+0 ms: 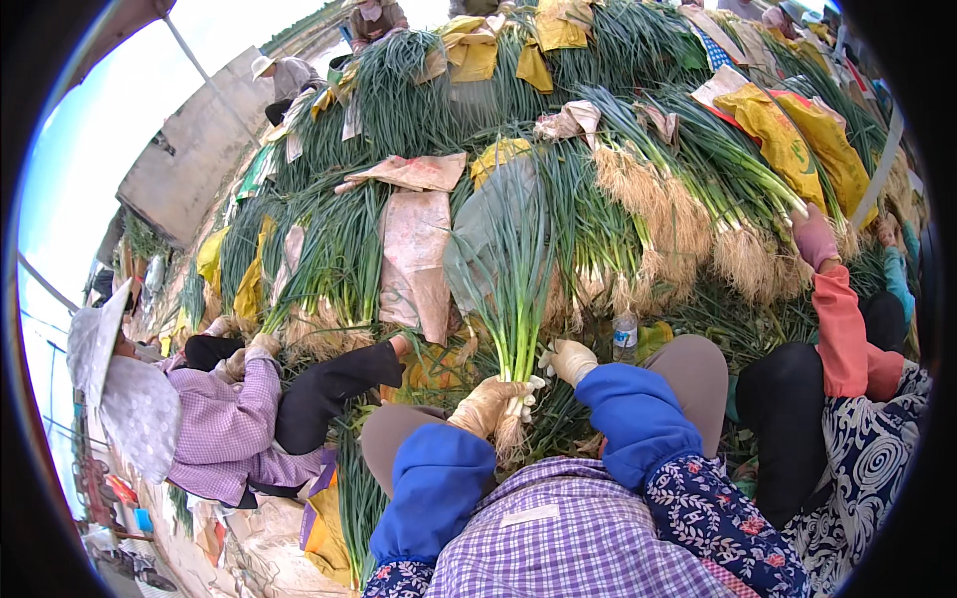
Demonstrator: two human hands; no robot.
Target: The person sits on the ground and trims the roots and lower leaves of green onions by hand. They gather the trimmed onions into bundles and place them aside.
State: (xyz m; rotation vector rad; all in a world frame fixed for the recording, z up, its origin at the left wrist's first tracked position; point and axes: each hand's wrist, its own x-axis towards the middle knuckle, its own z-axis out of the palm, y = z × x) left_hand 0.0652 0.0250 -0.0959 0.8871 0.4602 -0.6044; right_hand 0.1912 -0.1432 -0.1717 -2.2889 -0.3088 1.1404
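Observation:
My left hand (484,406), in a pale work glove, is closed around the lower white stems of a bunch of green onions (516,329). The bunch stands upright before my knees, its leaves fanning upward and its pale roots (511,437) hanging below my fist. Just right of the stems is my right hand (570,362), also gloved, with its fingers curled toward the bunch. Whether a leaf is pinched in those fingers cannot be made out. Behind the bunch rises a long heap of green onions (591,217), roots toward me.
A plastic bottle (625,336) stands beyond my right hand. Cloth and woven sacks (415,254) drape the heap. A person in a hat (123,374) sits close on my left; another person's sleeve (845,336) is close on my right. Loose leaves (748,329) litter the ground.

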